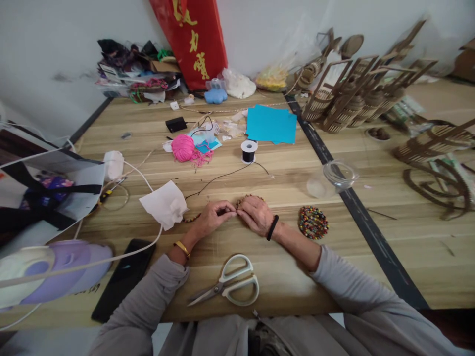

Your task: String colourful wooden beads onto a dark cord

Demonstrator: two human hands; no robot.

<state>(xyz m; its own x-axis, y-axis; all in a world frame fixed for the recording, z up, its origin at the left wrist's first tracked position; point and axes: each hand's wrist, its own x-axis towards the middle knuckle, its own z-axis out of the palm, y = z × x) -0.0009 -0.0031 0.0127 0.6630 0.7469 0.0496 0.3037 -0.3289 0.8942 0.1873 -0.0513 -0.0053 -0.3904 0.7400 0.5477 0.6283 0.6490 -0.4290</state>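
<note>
One bead strand (241,200) hides partly behind the right hand (257,216).

Mixed reds and browns along the strand (192,218). Speckled red, yellow, green and black on the coil (313,223). Black for the thread (248,155), white for its spool (249,145). Bright pink on the yarn (182,148), plain blue on the paper (271,124). Off-white on the handles (256,287) of the scissors (216,288), grey on the blades (202,295). Gold for the bracelet (181,249), black for the wristband (272,227), grey for the sleeves (356,282). Red with gold characters (194,42) on the banner (210,29); pale brown, streaked with grain, across the table (282,267).
</note>
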